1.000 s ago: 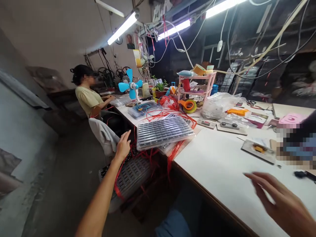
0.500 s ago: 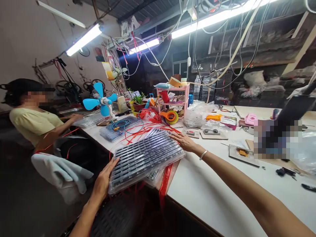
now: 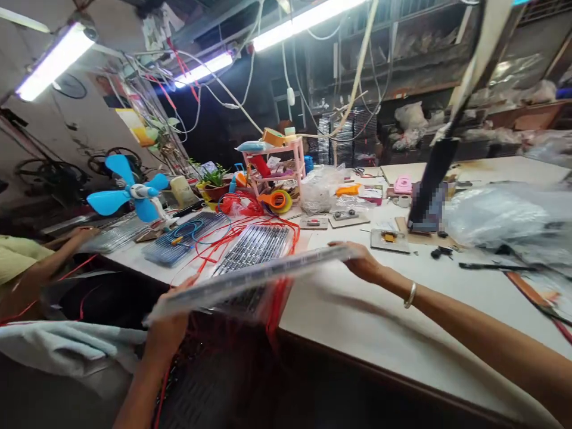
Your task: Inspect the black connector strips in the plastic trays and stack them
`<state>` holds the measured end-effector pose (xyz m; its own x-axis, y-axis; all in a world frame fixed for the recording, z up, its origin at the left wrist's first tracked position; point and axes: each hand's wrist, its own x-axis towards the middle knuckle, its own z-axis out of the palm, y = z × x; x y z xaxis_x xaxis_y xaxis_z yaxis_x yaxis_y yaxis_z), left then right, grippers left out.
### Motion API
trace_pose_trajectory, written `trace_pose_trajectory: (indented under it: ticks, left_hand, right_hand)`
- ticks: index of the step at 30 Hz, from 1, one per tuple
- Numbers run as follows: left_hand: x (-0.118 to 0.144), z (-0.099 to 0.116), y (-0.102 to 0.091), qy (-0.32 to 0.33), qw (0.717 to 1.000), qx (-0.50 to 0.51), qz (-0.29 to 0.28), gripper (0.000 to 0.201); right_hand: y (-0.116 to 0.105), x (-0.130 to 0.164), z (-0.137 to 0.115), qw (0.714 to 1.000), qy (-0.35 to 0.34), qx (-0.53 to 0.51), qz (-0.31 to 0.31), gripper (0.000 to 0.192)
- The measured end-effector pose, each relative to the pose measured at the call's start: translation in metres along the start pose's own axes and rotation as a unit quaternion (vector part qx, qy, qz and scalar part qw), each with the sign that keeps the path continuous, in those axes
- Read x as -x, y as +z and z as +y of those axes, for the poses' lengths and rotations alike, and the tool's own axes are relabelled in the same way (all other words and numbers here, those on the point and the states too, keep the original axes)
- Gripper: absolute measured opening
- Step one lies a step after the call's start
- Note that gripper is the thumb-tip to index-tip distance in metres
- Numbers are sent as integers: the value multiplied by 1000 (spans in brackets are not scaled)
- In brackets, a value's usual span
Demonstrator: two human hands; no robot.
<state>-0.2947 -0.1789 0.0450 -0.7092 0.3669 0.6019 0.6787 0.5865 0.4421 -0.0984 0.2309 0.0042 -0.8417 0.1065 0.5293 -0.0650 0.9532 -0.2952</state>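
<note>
A flat clear plastic tray (image 3: 250,279) filled with rows of small dark parts is lifted off the stack, seen nearly edge-on and blurred. My left hand (image 3: 167,330) grips its near left end. My right hand (image 3: 364,265) holds its far right end, with a silver bangle on the wrist. Below it another tray (image 3: 257,247) of the same kind lies on the white table (image 3: 379,322), with red plastic strapping (image 3: 277,304) hanging from the table edge.
A co-worker's hand (image 3: 83,233) rests on trays at the far left by a blue fan (image 3: 129,193). A pink shelf rack (image 3: 279,164), orange tape dispenser (image 3: 277,201), small jigs (image 3: 388,239) and plastic bags (image 3: 509,217) crowd the table's back and right.
My hands went from reaching, to gripping the top tray's two ends, to lifting it off the stack. The view has swung right and dropped lower.
</note>
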Motion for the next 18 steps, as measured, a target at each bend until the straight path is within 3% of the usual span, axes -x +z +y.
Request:
trace_pose_trajectory:
  ticks: [2, 4, 8, 12, 15, 18]
  left_hand:
    - [-13, 35, 15, -16, 1000, 2, 24, 38]
    - [-20, 71, 43, -20, 1000, 15, 1, 44]
    - [-8, 135, 116, 5, 991, 25, -134, 47]
    - [17, 175, 173, 25, 967, -17, -253, 41]
    - [28, 183, 186, 43, 952, -50, -298, 46]
    - [36, 179, 178, 76, 939, -65, -328, 54]
  right_hand:
    - [-30, 24, 3, 994, 101, 30, 42, 41]
    - [-57, 55, 3, 976, 196, 66, 67, 49]
    - [-95, 126, 5, 930, 340, 135, 43, 48]
    - [-110, 188, 10, 882, 438, 175, -22, 44]
    - [-109, 217, 6, 857, 480, 179, -57, 45]
    - [-106, 232, -5, 846, 500, 174, -65, 51]
